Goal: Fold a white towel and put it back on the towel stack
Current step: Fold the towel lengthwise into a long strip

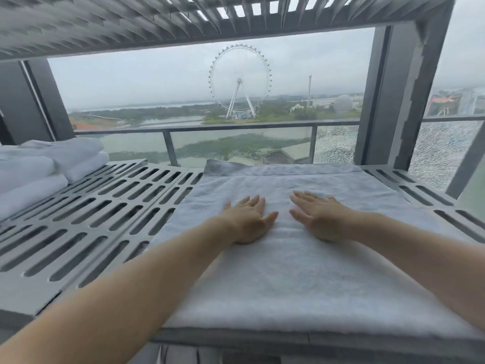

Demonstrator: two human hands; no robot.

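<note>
To the right of the towel stack (39,174), well apart from it on the same slotted grey shelf (105,219), the white towel (288,279) lies spread out wide. Both hands are on it, on the half farther from the stack's near edge. The left hand (248,222) and right hand (321,219) lie flat side by side, fingers straight, pressing the cloth and gripping nothing.

A darker strip along the towel's far edge looks like a lower layer showing, so I'd judge one fold made and now being smoothed. It is far broader than the folded pieces in the stack, so more folds seem to be needed. After that it has to be carried left and set on top of the stack, which has not begun.
</note>
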